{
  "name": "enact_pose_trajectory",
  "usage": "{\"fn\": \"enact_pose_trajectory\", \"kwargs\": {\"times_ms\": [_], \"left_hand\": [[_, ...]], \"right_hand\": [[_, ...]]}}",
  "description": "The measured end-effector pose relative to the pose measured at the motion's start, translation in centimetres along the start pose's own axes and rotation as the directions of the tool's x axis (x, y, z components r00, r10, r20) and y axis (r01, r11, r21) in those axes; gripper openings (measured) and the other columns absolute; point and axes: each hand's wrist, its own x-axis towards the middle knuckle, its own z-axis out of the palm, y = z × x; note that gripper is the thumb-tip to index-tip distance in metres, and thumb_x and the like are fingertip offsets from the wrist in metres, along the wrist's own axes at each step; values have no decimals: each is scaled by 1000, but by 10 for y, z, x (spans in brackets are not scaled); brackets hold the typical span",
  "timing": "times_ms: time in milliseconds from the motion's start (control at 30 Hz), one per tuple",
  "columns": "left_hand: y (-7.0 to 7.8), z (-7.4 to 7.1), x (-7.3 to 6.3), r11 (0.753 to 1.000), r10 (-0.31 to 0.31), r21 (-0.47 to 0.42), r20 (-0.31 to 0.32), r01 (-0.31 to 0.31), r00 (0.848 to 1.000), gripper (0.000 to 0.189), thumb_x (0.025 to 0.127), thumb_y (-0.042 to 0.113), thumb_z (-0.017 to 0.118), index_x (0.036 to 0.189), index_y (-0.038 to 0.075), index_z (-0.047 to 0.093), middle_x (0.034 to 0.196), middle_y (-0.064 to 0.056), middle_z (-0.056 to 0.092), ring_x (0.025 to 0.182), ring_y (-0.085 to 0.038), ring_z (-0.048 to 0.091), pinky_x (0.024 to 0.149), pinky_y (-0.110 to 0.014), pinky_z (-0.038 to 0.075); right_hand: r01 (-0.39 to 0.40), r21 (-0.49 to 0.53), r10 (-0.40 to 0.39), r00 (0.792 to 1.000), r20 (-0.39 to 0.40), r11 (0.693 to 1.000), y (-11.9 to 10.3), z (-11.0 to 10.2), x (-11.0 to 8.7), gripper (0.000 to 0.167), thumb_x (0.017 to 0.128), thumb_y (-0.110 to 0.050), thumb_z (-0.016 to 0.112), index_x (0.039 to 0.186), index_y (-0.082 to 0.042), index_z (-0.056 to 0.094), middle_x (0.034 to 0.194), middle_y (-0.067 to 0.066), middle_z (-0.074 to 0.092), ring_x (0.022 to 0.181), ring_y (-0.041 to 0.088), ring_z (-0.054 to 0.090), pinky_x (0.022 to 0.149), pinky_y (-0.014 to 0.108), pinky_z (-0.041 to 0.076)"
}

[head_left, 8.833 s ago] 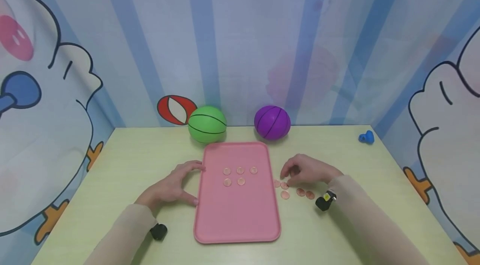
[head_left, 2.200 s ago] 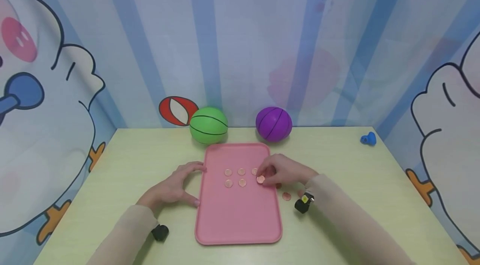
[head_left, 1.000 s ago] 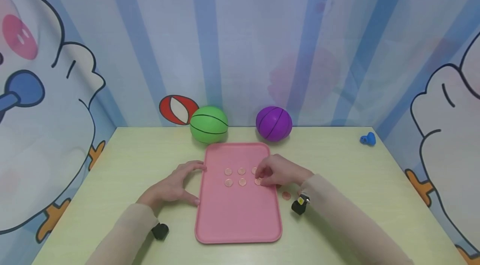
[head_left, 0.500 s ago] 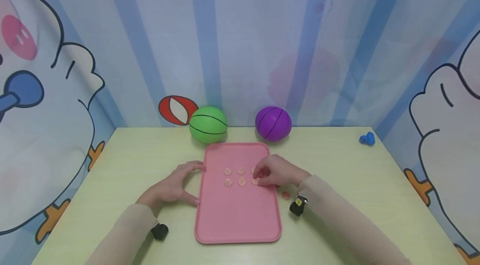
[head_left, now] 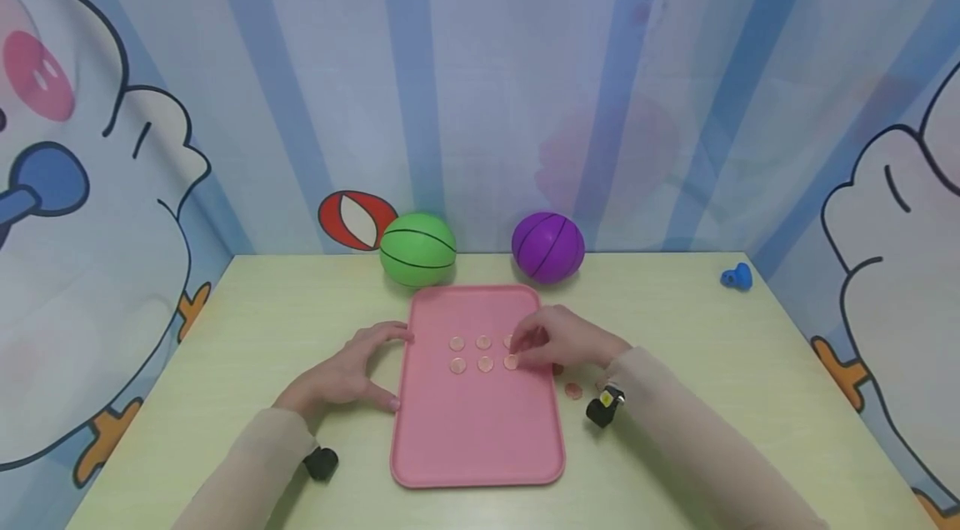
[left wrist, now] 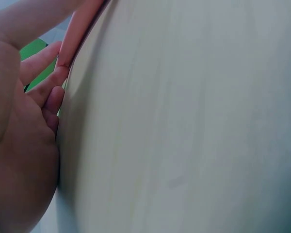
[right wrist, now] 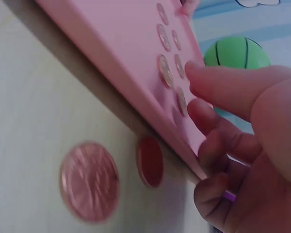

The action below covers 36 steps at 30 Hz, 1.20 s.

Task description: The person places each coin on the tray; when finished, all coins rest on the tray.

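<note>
Pink tray (head_left: 480,438) on a pale wood-look table (head_left: 300,297), its long axis running away from the person, carries six copper-coloured coins (head_left: 485,364) set in two rows of three. The right hand (head_left: 566,338) reaches over the tray's right edge, fingertips beside the right-hand end of both rows. In the right wrist view, thumb and forefinger stand apart with no coin visible between them, while the other fingers curl loosely.

The left hand (head_left: 345,367) rests on the opposite long edge, thumb and fingers spread, touching the rim and gripping nothing that shows.

More coins lie off the tray, just beyond its right edge and close to the right wrist: one loose coin (head_left: 573,391) flat on the table, a second coin (right wrist: 150,161) nearer the rim, and what appears to be another, mostly hidden by the sleeve. From the right fingertips they lie back across that edge, toward the person's right; the right hand is clearly the nearer one, with the left across the tray's full width.

Behind the tray sit a green ball (head_left: 417,250) and a purple ball (head_left: 548,247).
</note>
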Motion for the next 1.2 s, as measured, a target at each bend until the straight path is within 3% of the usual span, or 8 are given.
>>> {"fn": "enact_pose_trajectory", "kwargs": {"times_ms": [133, 267, 500, 700, 800, 1033, 1100, 1200], "left_hand": [[1, -1, 0, 1000, 5, 6, -2, -5, 1000, 97, 68, 36, 98, 152, 23, 50, 169, -6, 32, 156, -39, 19, 122, -74, 14], [4, -1, -1, 1000, -5, 5, -3, 5, 1000, 97, 69, 35, 98, 152, 22, 49, 169, -7, 31, 155, -40, 19, 122, -74, 15], [3, -1, -2, 1000, -24, -1, -4, 24, 1000, 97, 70, 34, 98, 152, 24, 49, 170, -7, 30, 156, -41, 18, 121, -76, 14], [3, -1, -3, 1000, -25, -13, -7, 25, 1000, 96, 70, 32, 98, 152, 23, 50, 169, -7, 30, 156, -41, 17, 121, -76, 13], [4, -1, -3, 1000, -23, -16, -5, 23, 1000, 96, 70, 31, 98, 152, 22, 49, 169, -7, 30, 156, -41, 17, 121, -76, 13], [4, 0, -2, 1000, -20, -18, -4, 20, 1000, 97, 70, 31, 98, 153, 22, 49, 170, -7, 30, 156, -41, 17, 122, -76, 12], [3, 0, -2, 1000, -13, -16, -1, 13, 1000, 97, 70, 31, 98, 153, 22, 49, 170, -7, 30, 156, -41, 17, 122, -76, 12], [3, 0, -2, 1000, -7, -15, -1, 7, 1000, 97, 70, 31, 98, 153, 21, 49, 170, -8, 30, 156, -42, 17, 121, -76, 12]], "right_hand": [[-6, 48, 6, 1000, 10, 999, 4, -9, -9, 16, 97, -23, 78, 112, -17, 78, 88, -4, 74, 67, 20, 69, 69, 31, 59], [4, 66, -5, 1000, 15, 998, 12, -18, -18, 12, 98, -20, 76, 109, -17, 78, 82, 1, 75, 70, 23, 71, 72, 29, 57], [-7, 14, 7, 1000, -6, 1000, 25, -26, -31, 8, 97, -18, 75, 104, -18, 80, 89, -6, 75, 79, 16, 67, 74, 28, 57], [-54, 32, 53, 998, 38, 998, 35, -25, -38, 10, 93, -12, 78, 101, -19, 79, 89, -5, 73, 80, 15, 65, 76, 28, 56], [-75, 64, 72, 996, 51, 995, 36, -23, -41, 12, 92, -13, 80, 102, -20, 78, 90, -2, 71, 75, 14, 63, 71, 27, 55], [-249, 224, 233, 968, 98, 942, 27, -18, -50, 23, 91, -14, 82, 112, -20, 74, 88, 11, 61, 42, 21, 52, 34, 30, 45], [-279, 239, 261, 960, 104, 930, 25, -17, -52, 26, 90, -15, 82, 114, -20, 73, 88, 12, 59, 41, 21, 51, 31, 31, 43], [-267, 226, 253, 963, 88, 937, 23, -16, -53, 26, 91, -15, 82, 114, -20, 73, 90, 12, 58, 41, 21, 50, 30, 30, 42]]}}
